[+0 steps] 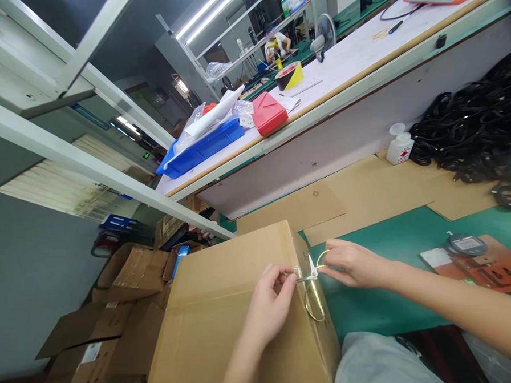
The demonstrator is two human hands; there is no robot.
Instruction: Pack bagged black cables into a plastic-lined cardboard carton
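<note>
A pair of scissors (313, 273) with gold-coloured handle loops is spread open over the right edge of a large cardboard box (219, 325). My right hand (349, 262) pinches one handle loop, while the other loop hangs against the box's side. My left hand (272, 296) rests above the box top, its thumb and fingertips closed at the end of a blade. Clear tape runs along the box's edge and seam. The green work surface (364, 306) lies under the box and my right forearm.
Flat cardboard sheets (367, 188), a white bottle (400, 147) and coiled black cables (478, 117) lie behind. At right is a digital gauge (467, 244). A raised shelf carries a blue tray (206, 148), a red box (269, 113) and yellow-black tape (289, 76). More cartons (131, 272) stand left.
</note>
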